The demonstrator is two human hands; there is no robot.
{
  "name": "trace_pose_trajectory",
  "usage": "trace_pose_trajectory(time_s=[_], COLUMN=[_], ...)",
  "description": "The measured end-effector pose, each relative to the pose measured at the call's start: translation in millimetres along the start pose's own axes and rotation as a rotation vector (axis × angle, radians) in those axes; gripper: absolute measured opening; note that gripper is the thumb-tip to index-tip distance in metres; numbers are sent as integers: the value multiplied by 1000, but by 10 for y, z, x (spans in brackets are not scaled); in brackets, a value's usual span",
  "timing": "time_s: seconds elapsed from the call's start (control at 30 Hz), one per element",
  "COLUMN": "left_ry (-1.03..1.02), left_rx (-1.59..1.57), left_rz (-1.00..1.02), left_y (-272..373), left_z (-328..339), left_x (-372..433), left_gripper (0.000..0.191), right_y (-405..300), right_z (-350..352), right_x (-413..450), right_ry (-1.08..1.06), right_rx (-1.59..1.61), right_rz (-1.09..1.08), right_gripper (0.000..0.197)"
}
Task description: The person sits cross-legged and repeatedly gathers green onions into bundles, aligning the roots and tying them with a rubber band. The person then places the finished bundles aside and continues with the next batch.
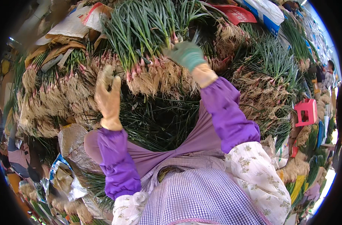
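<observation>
Before me lies a pile of green garlic or spring onion plants (144, 31), with long green leaves, pinkish bulbs and pale, tangled roots (143, 84). My right hand (187, 54), in a green and tan glove, is at the right side of this pile by the bulbs. It is blurred, and whether its fingers grip a stem is hidden. My left hand (107, 98), in a tan glove, is raised left of the same roots. Its thumb and fingers are apart with nothing between them. Loose dark green leaves (157, 121) lie below, between my knees.
More rooted bunches (53, 98) are stacked at left, under sacking (71, 26). At right lies another heap of plants (266, 84), with a red plastic stool (305, 112) beyond it. A crumpled plastic bag (65, 180) is by my left side. Other people (328, 73) are in the background.
</observation>
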State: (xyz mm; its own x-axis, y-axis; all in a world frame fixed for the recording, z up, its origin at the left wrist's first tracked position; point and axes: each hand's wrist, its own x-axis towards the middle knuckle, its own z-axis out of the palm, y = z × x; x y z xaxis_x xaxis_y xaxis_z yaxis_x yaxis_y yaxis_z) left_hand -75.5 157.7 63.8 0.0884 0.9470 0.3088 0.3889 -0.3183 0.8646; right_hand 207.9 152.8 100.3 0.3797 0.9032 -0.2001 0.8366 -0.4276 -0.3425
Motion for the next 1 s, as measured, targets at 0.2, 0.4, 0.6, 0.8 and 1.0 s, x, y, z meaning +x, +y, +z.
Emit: trace_pose_trajectory(time_s=[0.2, 0.4, 0.6, 0.8, 1.0], left_ry=[-164, -338, -546, -279, -336], left_rx=[-570, -799, -1176, -634, -515], left_rz=[-300, -314, -483, -421, -357], left_y=[345, 334, 84, 39, -28], left_z=[134, 558, 678, 628, 635], left_x=[-725, -478, -487, -728, -817], left_gripper=[29, 32, 21, 18, 22], right_y=[134, -24, 37, -340, -312], right_z=[188, 282, 427, 605, 891], right_x=[-339, -947, -1230, -765, -1013], right_ry=[110, 649, 103, -86, 213], right_rx=[1121, 247, 415, 133, 583], right_rz=[-276, -522, -570, -467, -451], right_gripper=[26, 15, 30, 46, 23])
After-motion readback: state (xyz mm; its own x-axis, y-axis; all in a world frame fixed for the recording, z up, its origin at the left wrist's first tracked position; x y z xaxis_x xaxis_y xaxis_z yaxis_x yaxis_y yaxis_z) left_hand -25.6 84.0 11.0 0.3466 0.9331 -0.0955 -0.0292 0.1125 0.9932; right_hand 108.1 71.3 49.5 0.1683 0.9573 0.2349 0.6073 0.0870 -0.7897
